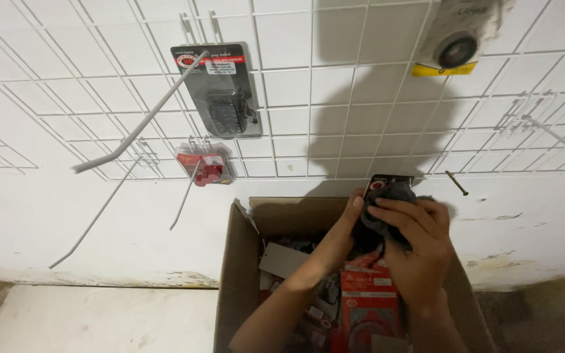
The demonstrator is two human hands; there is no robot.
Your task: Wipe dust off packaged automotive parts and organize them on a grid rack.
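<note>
both hands gripping a dark packaged item above an open box

the dark packaged item (387,196) is being held above the open cardboard box (237,274), in front of the lower edge of the white wire grid panel (308,85). its top, with a red round mark, is showing above the fingers; the rest is largely covered. the right hand (416,238) is wrapping over the front of the item, fingers curled closed across it. the left hand (344,232) is gripping it from the left side, thumb pressing near the top edge. both forearms are rising out of the box.

inside the box, red-and-grey packaged goods (367,301) are lying in a loose pile under the arms. on the grid, a black blister pack (220,91) is hanging at upper left, with a small red-filled pack (205,163) just below it. bare white hooks (132,140) are projecting from the grid on the left. a white pack with a round part (456,39) is hanging at upper right. a nail (456,183) is sticking out of the wall right of the hands.
</note>
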